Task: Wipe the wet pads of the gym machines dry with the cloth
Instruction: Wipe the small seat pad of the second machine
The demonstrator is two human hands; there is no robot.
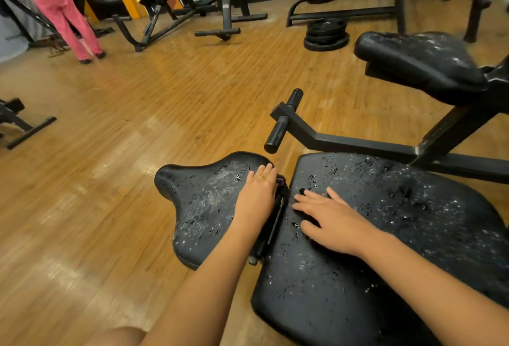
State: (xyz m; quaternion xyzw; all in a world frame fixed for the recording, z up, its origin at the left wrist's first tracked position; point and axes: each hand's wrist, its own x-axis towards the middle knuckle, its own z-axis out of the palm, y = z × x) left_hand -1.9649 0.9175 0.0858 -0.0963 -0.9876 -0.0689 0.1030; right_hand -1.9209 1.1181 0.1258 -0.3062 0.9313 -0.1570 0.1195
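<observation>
Big pad (399, 221) beaded wet: my right hand (330, 224) flat, fingers (314, 197) spread; left hand (257, 196) flat, fingers together, on seat pad (201, 202). Next, I'd grab what seems the purple cloth (281, 180) between them.

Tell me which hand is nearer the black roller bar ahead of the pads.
Left. The left hand lies flat on the small pad, fingertips just short of the roller bar; the right hand rests flat on the large pad, farther back and right.

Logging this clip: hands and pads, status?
Left hand flat on small black vinyl seat pad. Right hand flat on large black pad. Both wet. Purple scrap between, maybe cloth.
</observation>
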